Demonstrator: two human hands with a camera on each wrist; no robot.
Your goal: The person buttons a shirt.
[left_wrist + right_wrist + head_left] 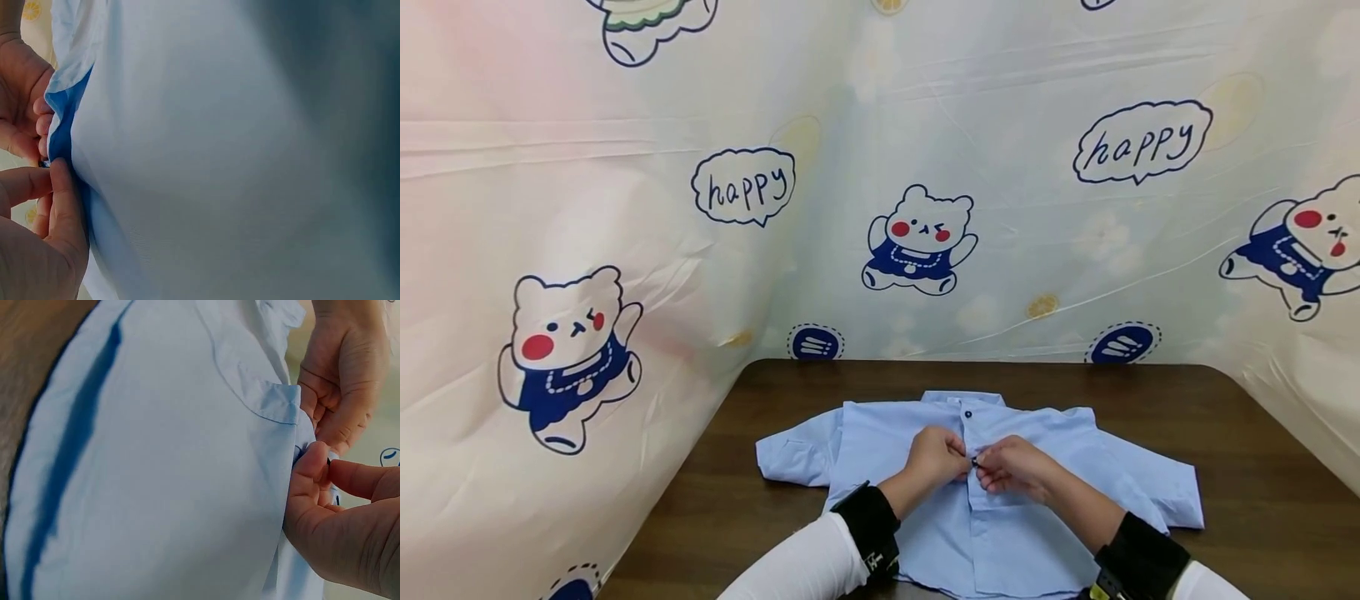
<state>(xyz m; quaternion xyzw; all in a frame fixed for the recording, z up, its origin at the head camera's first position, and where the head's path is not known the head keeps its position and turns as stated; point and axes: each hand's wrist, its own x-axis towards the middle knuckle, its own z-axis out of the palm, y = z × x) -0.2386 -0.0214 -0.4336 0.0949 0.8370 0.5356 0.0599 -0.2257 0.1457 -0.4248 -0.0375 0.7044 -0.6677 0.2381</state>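
A light blue short-sleeved shirt lies spread front up, collar away from me. My left hand pinches the edge of its front placket. From the other side, my right hand pinches a small dark button at the placket between thumb and forefinger. Another dark button shows nearer the collar. In the left wrist view, the left hand has thumb and fingers on the raised cloth. The right wrist view has the right hand with its fingertips meeting the left hand's at the placket.
Under the shirt is a dark brown wooden table. A pale curtain printed with bears and the word "happy" hangs behind the table and along both sides. Black bands wrap both wrists over white sleeves.
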